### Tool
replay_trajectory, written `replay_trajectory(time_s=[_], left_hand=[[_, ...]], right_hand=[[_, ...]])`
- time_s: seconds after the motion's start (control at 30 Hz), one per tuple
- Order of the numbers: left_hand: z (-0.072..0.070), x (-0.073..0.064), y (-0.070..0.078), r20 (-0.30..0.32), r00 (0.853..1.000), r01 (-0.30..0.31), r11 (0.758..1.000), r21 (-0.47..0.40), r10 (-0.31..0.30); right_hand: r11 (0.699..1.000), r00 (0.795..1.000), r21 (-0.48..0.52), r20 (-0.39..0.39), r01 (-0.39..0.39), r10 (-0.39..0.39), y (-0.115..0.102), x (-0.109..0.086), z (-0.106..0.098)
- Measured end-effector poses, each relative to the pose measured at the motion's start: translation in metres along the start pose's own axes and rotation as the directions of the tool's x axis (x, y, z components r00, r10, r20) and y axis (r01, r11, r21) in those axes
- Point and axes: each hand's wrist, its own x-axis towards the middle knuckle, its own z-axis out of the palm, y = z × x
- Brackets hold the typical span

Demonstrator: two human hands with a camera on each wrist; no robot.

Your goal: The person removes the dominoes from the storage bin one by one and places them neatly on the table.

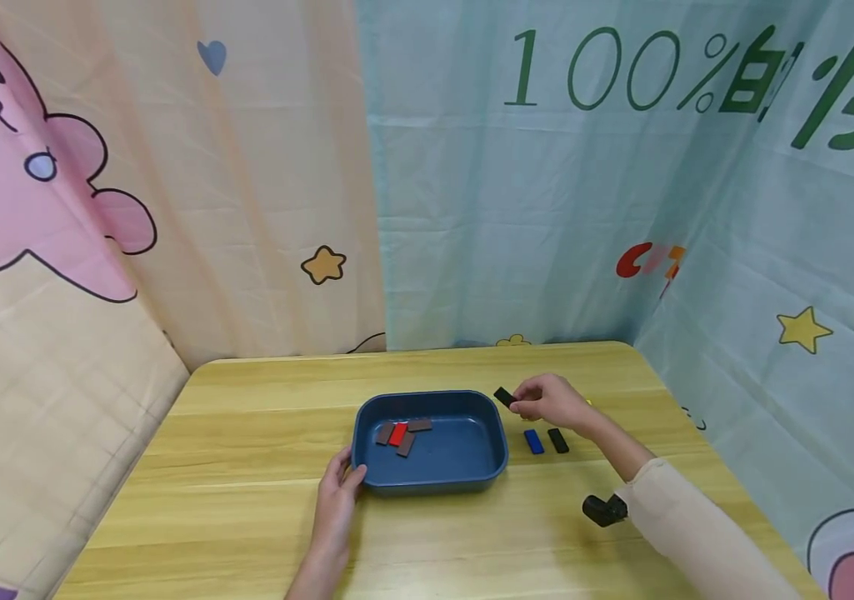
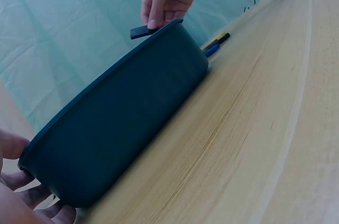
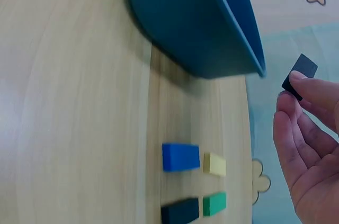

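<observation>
Right hand: we see the right hand [image 1: 550,402], right of centre in the head view, pinching a black block [image 1: 504,397] between thumb and fingertips.
Held block: we find it raised near the upper-right corner of the blue tray [image 1: 437,485].
Left hand: we see the left hand [image 1: 337,492] at lower centre, gripping the tray's left end, thumb near the rim, fingers against the wall.
In the tray: we count one red block [image 1: 397,434] and three brown blocks [image 1: 407,445], grouped toward the left.
Right of the tray: we see a blue block [image 1: 534,442] beside a second black block [image 1: 558,440]; low in the right wrist view, a yellow block [image 3: 215,164] and a green block [image 3: 214,204].
</observation>
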Motion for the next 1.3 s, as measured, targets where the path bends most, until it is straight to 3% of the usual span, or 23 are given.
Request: replay_trajectory(time_s=[0.43,1.03,1.3], left_hand=[[0.001,0.000,-0.001,-0.002,1.000,-0.002,1.000,0.000,0.002],[-0.001,0.000,0.000,0.006,1.000,0.001,1.000,0.000,-0.001],[-0.002,-0.001,0.000,0.010,1.000,-0.001,1.000,0.003,0.001]], right_hand=[[1.000,0.999,-0.002,-0.041,-0.023,0.023,0.027,-0.024,-0.010],[0.987,0.979,0.041,-0.128,-0.155,0.159,0.057,-0.054,-0.025],[0.980,0.973,0.046,-0.123,-0.192,0.196,0.077,-0.066,-0.032]])
